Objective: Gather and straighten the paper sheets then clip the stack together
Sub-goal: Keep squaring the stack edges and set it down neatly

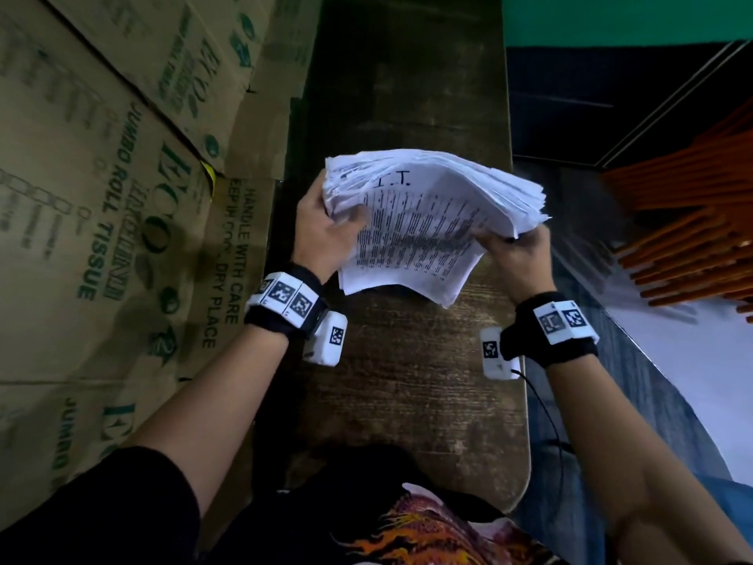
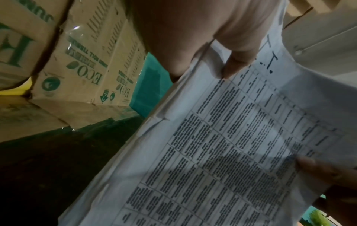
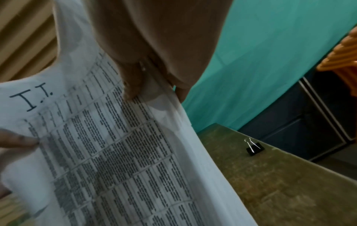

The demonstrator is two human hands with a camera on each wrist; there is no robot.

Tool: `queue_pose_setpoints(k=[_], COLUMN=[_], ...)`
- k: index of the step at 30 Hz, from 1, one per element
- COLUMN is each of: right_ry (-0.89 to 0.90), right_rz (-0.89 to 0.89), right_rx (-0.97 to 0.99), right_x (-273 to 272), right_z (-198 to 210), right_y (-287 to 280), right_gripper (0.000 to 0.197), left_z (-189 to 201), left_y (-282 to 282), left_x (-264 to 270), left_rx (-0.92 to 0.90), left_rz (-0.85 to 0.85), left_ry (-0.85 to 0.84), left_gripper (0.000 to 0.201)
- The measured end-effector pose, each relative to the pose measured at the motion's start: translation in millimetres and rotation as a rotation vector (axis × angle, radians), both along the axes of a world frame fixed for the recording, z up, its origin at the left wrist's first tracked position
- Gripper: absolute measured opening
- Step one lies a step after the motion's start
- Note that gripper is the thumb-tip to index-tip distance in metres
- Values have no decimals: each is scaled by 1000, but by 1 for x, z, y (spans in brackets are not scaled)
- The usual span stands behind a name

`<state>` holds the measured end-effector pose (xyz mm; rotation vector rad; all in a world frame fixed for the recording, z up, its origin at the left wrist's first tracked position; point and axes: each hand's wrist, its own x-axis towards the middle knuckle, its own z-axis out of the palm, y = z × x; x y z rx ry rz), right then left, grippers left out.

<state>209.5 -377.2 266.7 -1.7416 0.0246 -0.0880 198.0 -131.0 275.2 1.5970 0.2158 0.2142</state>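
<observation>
A thick stack of printed paper sheets (image 1: 423, 222) with "I.T." handwritten on top is held up above the narrow wooden table (image 1: 407, 381), its near edge hanging down towards the table. My left hand (image 1: 326, 234) grips its left edge, thumb on top (image 2: 231, 67). My right hand (image 1: 513, 250) grips its right edge, thumb on the top page (image 3: 133, 85). The sheets (image 2: 222, 152) are fanned and uneven along the right side. A black binder clip (image 3: 254, 147) lies on the table near its right edge, seen only in the right wrist view.
Cardboard tissue boxes (image 1: 102, 197) are stacked against the table's left side. Orange rods (image 1: 692, 222) lie in a pile at the right, past the table edge. A teal wall (image 1: 627, 18) stands behind. A patterned dark garment (image 1: 407, 524) is at the near end.
</observation>
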Motion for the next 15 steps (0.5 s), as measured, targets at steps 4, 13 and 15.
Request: queue_pose_setpoints(k=[4, 13, 15], right_ry=[59, 169, 98], right_rz=[47, 89, 95], right_rx=[3, 93, 127], right_x=[-6, -13, -10], right_z=[-15, -19, -7], right_y=[-2, 3, 3], right_gripper=[36, 47, 46], left_z=[-11, -82, -104], left_y=[-1, 7, 5], left_x=[-5, -12, -14], left_rx=[19, 415, 481], left_rz=[5, -129, -217], left_ry=[-26, 452, 528], left_gripper=[34, 56, 82])
